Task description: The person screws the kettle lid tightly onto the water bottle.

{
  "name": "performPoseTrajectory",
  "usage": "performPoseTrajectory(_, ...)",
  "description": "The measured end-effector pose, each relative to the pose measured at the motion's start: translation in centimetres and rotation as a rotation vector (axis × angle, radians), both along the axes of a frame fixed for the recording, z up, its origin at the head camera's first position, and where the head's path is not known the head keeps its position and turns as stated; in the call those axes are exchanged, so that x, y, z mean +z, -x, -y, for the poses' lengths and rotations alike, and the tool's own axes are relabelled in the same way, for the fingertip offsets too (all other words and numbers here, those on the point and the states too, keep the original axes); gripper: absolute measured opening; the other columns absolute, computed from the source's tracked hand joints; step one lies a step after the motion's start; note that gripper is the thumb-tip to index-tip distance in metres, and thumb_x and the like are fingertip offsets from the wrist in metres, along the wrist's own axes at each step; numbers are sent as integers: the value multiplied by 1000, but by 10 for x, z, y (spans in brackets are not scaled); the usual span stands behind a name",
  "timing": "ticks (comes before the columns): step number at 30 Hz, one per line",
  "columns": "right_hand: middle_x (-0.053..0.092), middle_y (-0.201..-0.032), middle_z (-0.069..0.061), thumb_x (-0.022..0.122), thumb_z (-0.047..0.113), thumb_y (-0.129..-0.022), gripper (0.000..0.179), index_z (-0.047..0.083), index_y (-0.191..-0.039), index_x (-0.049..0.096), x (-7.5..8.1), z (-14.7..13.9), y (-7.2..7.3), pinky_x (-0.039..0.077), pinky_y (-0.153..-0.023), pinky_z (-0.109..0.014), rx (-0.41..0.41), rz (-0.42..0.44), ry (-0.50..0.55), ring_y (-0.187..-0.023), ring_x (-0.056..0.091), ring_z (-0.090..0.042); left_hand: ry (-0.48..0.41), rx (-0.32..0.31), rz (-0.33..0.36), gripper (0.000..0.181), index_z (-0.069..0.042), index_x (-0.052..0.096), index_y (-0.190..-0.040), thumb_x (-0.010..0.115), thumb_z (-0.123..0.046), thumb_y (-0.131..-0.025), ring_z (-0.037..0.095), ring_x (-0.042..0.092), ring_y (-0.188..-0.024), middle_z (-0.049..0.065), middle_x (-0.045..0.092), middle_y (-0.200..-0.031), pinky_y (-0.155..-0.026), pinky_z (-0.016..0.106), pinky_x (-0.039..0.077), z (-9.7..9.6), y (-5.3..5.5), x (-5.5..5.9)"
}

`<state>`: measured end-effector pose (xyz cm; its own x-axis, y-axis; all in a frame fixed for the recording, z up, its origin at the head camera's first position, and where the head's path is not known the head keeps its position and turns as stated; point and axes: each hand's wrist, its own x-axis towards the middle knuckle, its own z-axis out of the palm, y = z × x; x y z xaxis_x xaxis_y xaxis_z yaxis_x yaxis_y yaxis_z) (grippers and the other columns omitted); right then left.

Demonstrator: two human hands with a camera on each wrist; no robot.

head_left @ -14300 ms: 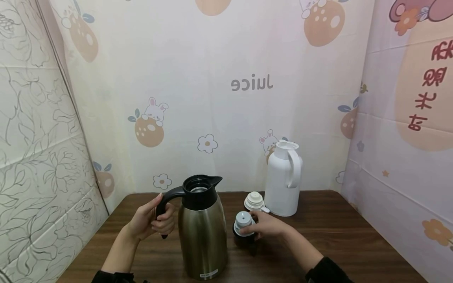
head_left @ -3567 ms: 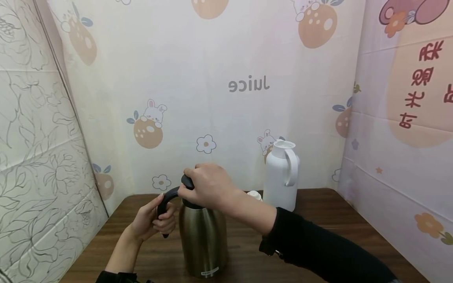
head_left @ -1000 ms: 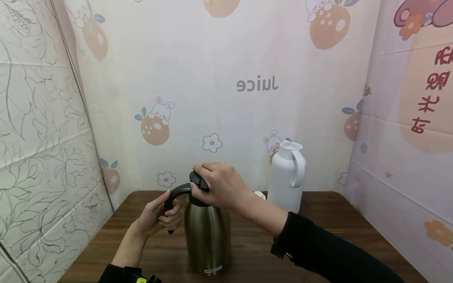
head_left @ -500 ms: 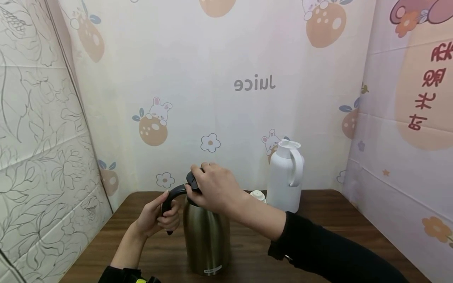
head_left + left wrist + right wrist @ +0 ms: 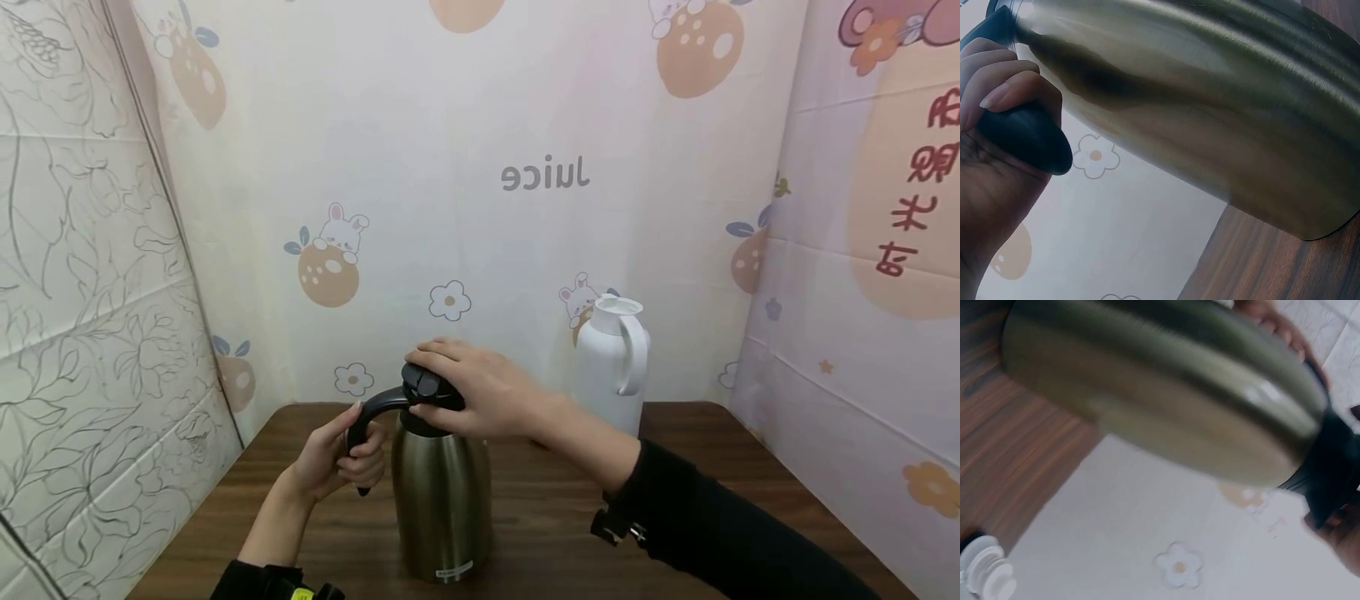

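Note:
A bronze-coloured steel vacuum jug [image 5: 442, 508] with a black collar stands upright on the table. My left hand [image 5: 337, 454] grips its black handle [image 5: 382, 402], fingers wrapped round it, as the left wrist view also shows. On the jug's mouth sits a black lid [image 5: 426, 385]. My right hand [image 5: 480, 387] holds this lid from the right, fingers over its far side and thumb along the near side. The hand hides the lid's right part and the spout. In the right wrist view the jug's body [image 5: 1166, 394] fills the upper part.
A white jug [image 5: 609, 358] without its stopper stands at the table's back right, partly behind my right forearm. A white stopper [image 5: 988, 569] shows in the right wrist view; my arm hides it in the head view. Patterned cloth walls enclose the brown wooden table [image 5: 555, 517].
Earlier the right hand held the black lid on the table; now it is on the jug. Lately the right hand has turned and shifted right on the lid. The left hand keeps its hold.

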<state>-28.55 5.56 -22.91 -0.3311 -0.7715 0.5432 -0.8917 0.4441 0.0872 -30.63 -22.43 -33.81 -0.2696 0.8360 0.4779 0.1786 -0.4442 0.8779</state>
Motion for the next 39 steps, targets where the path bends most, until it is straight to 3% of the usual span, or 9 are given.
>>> performPoseTrajectory(3,57,-152,-6,64,51,-102,63,16,-153,54,-1,-6,11,47,-111,-39,117,-30,8,-143,51,-20,-4,-3,2,53,-8,28,-81,5,-42,-115,19,20,-46,-2,24,-61,-47,36,18,-1,-1,1)
performPoseTrajectory(7,59,-149,-5,48,57,-108,61,14,-150,57,-3,-9,23,47,-111,-38,225,-40,40,-140,54,-18,-5,-14,15,53,-8,28,-81,5,-42,-115,19,20,-47,-2,24,-61,-48,37,17,-2,-1,1)
performPoseTrajectory(11,61,-147,0,35,59,-111,61,17,-148,60,-6,-5,29,45,-112,-37,258,9,87,-139,54,-14,-10,-18,15,53,-8,28,-81,5,-42,-115,19,21,-47,-2,25,-62,-48,37,17,-3,-1,1)
performPoseTrajectory(17,64,-141,2,36,61,-110,60,19,-144,64,-10,2,31,47,-109,-36,259,30,137,-133,57,-13,-10,-15,3,54,-8,29,-81,6,-43,-116,18,20,-46,-2,24,-61,-48,37,17,-1,-1,2)
performPoseTrajectory(23,64,-137,0,45,53,-111,50,19,-143,64,-12,6,25,49,-104,-34,189,-10,123,-128,59,-13,-11,-7,3,54,-8,29,-81,7,-43,-116,18,19,-46,-2,24,-61,-49,39,15,1,-1,1)
performPoseTrajectory(31,66,-126,-3,61,43,-107,40,18,-137,67,-13,16,9,54,-94,-35,37,-75,148,-112,63,-17,-15,-4,4,54,-9,30,-81,6,-42,-116,18,20,-46,-1,24,-61,-49,37,17,3,-1,0)
performPoseTrajectory(39,69,-114,-8,58,55,-106,48,14,-129,69,-22,30,-11,58,-75,-34,-240,-167,199,-102,65,-24,-3,-5,5,54,-8,30,-82,5,-42,-116,18,20,-47,-2,25,-61,-49,41,15,1,0,0)
